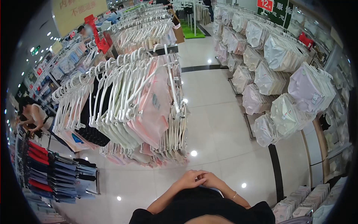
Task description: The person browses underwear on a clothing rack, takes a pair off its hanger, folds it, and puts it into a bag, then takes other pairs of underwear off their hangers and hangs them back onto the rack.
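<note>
My left hand (191, 179) and my right hand (211, 180) meet in front of my waist, against a black top (197, 201). Both have their fingers closed and touch each other, and no object shows in either. A thin bracelet (234, 195) circles my right wrist. Ahead and to the left, apart from my hands, hang pink underpants (151, 108) at the end of a rail full of white hangers (125, 93).
On the right, pale underpants (311, 87) hang in tiers along the wall. A tiled aisle (209, 123) runs forward between the racks. At the left, a person (35, 115) bends near a rack of dark and red garments (56, 171). Folded clothing (298, 201) fills the lower right.
</note>
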A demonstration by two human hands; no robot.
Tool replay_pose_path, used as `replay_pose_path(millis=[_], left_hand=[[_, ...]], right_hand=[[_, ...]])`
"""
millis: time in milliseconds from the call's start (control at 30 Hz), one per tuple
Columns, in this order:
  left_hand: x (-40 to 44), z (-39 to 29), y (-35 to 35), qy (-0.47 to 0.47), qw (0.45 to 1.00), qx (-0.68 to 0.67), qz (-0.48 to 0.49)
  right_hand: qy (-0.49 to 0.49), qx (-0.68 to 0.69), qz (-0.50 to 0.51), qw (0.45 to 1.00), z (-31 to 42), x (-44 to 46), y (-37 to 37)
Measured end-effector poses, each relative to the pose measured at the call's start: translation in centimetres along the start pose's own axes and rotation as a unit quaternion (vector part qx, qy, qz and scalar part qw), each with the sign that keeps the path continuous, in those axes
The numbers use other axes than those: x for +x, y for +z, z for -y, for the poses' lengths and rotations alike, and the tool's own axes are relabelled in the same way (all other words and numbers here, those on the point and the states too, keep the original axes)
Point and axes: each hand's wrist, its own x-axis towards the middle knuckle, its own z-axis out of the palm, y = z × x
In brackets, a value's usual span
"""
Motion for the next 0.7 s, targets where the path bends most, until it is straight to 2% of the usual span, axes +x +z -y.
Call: replay_pose_path(millis=[100, 200, 300, 367, 467, 500, 567, 633, 700], left_hand=[[0.3, 0.3, 1.3, 0.006, 1.000, -0.024, 0.009], [0.9, -0.7, 1.8, -0.024, 0.999, 0.011, 0.046], [1.3, -3.0, 0.1, 0.079, 0.974, 0.135, -0.161], [1.5, -6.0, -3.8, 0.115, 0.921, 0.232, -0.292], [1.1, -10.5, -9.7, 0.148, 0.741, 0.417, -0.504], [0.9, -11.6, -11.6, 0.159, 0.679, 0.487, -0.525], [2.0, -15.0, -14.5, 0.151, 0.609, 0.480, -0.613], [3.1, -16.5, -16.6, 0.144, 0.606, 0.462, -0.631], [3.8, -16.4, -18.5, 0.134, 0.643, 0.466, -0.593]], right_hand=[[-0.008, 0.026, -0.039, 0.999, -0.9, -1.0, 0.2], [0.000, 0.041, -0.059, 0.997, 0.4, -2.7, -1.4], [0.035, 0.071, -0.048, 0.996, 1.3, -4.0, -3.3], [0.061, 0.076, -0.043, 0.994, 1.3, -4.9, -4.1], [0.043, 0.072, -0.042, 0.996, 0.6, -5.8, -4.8], [0.037, 0.067, -0.040, 0.996, 0.4, -6.0, -4.9], [0.021, 0.059, -0.042, 0.997, -0.1, -6.2, -5.1], [0.021, 0.068, -0.035, 0.997, 0.0, -6.2, -5.6], [0.011, 0.065, -0.026, 0.997, 0.1, -6.3, -5.3]])
